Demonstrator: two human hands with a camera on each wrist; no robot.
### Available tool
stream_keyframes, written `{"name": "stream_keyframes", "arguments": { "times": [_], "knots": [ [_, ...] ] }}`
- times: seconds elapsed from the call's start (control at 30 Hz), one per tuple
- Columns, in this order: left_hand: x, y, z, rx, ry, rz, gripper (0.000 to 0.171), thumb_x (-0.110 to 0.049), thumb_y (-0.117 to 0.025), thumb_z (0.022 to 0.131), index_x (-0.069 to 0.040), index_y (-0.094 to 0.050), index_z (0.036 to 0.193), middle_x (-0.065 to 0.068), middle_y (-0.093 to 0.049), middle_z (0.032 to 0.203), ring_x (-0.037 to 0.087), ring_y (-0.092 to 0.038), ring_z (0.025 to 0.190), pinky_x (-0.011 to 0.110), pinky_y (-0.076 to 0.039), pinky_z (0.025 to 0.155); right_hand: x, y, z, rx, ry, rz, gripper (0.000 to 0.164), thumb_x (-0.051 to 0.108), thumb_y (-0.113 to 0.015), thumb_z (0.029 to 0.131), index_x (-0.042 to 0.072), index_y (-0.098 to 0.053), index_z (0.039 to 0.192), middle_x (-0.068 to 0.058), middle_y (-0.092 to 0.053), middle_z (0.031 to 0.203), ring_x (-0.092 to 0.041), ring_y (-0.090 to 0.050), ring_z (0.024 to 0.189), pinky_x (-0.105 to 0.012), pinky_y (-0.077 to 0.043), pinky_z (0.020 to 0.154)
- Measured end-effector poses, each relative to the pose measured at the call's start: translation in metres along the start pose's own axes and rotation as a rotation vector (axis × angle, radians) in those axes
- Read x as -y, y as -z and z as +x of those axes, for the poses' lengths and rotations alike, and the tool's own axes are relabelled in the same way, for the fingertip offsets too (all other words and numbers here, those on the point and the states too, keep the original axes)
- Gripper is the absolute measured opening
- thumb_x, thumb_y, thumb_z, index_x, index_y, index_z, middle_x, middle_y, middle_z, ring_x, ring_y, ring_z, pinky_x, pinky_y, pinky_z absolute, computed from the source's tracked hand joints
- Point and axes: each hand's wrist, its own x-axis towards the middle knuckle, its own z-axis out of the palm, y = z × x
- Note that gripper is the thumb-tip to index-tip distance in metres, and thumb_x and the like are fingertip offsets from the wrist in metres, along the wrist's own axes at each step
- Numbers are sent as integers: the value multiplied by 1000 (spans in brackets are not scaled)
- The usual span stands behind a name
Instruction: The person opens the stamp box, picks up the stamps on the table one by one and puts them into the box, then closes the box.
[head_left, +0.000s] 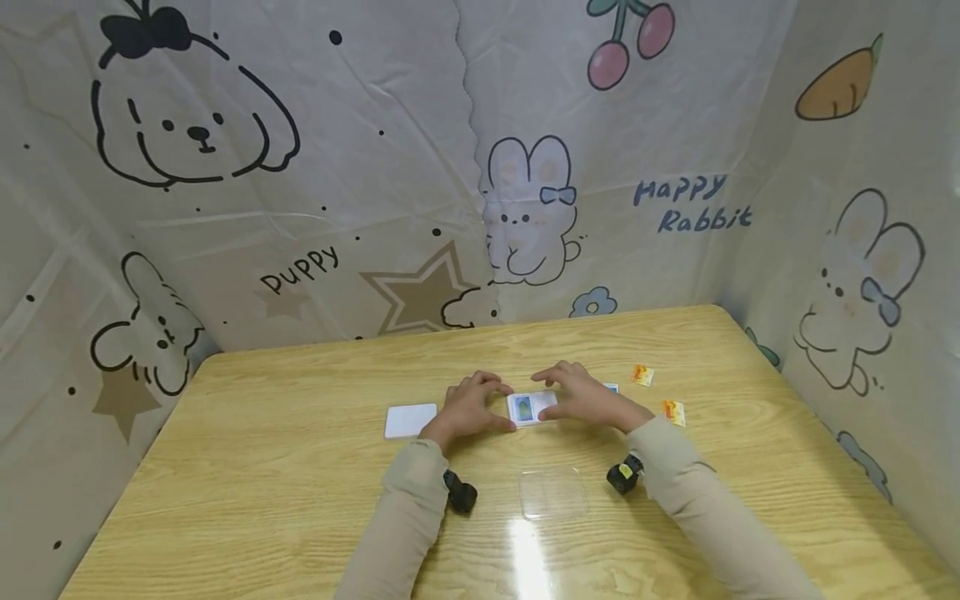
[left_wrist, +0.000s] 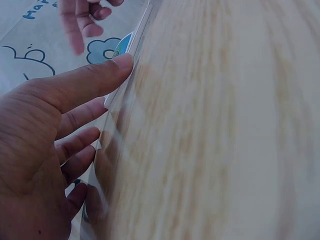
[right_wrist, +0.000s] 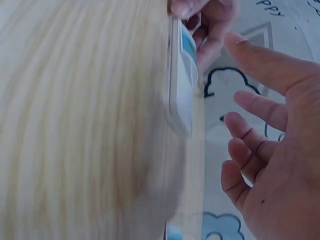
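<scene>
A small white-edged stack of cards [head_left: 523, 408] lies on the table between the two hands, a blue and green picture on its upper face. My left hand [head_left: 471, 407] holds its left end, thumb on the near edge and index finger at the far edge. In the left wrist view the left thumb [left_wrist: 122, 61] presses against the stack's rim. My right hand [head_left: 581, 398] is over the stack's right end, its fingers apart and bent a little. The right wrist view has the right hand's fingers [right_wrist: 245, 135] spread with nothing between them, beside the stack [right_wrist: 180, 90].
A blank white card [head_left: 410, 421] lies left of the left hand. In front is a clear plastic lid [head_left: 553, 493]. Two small orange-yellow cards [head_left: 642, 375] lie at the right, and a blue-edged card [head_left: 612, 388] shows partly behind the right hand. Printed cloth [head_left: 420, 150] hangs behind the table.
</scene>
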Motion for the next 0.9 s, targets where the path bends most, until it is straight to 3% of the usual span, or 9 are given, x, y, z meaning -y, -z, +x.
{"name": "stream_keyframes", "arguments": {
  "times": [0.43,0.9],
  "knots": [
    [-1,-2,-1,6,-6,-32,60,-42,-80,76,-22,-60,130,4,-42,145,32,-38,133,54,-23,110,-41,17,-29,-64,-54,-37,70,32,-78,81,1,-50,137,-22,-53,124,-35,-44,112,-51,-42,93],
    [1,0,-1,0,-7,-29,59,-42,-80,76,-22,-60,129,5,-43,144,33,-39,131,54,-23,109,-66,21,-42,-101,-138,-107,71,34,-77,81,-2,-50,136,-25,-52,124,-36,-45,108,-51,-42,91]
  ]
}}
